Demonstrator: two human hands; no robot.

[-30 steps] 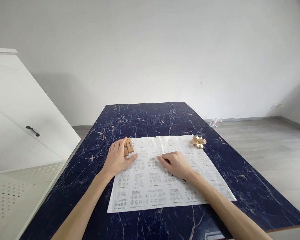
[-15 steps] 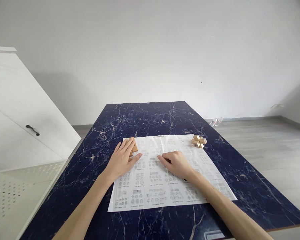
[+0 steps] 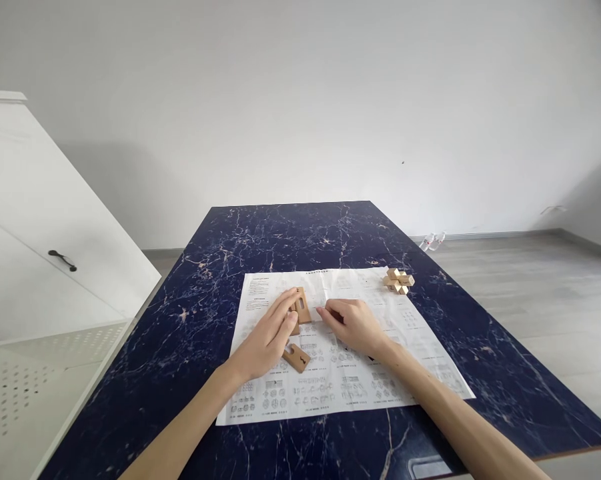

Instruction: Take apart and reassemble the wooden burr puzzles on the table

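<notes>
My left hand (image 3: 263, 343) lies with fingers stretched out along several flat wooden puzzle pieces, partly covering them. One piece (image 3: 306, 313), marked 2 and cut with a slot, shows past the fingertips. A notched wooden piece with a number on it (image 3: 300, 361) lies tilted beside the thumb. My right hand (image 3: 356, 327) rests closed on the printed sheet (image 3: 325, 400), fingers curled and thumb pointing left. Its inner side is hidden, and small dark bits (image 3: 371, 359) show under its edge; I cannot make out what they are.
An assembled wooden burr puzzle (image 3: 399, 281) sits at the sheet's far right corner. The sheet lies on a dark blue marbled table (image 3: 290, 233). A white cabinet (image 3: 40, 220) stands at the left, a pale wall (image 3: 300, 107) beyond the table.
My left hand has slid right and toward me, carrying the flat wooden pieces along the sheet. More of them are uncovered, including the notched one. My right hand has stayed nearly still.
</notes>
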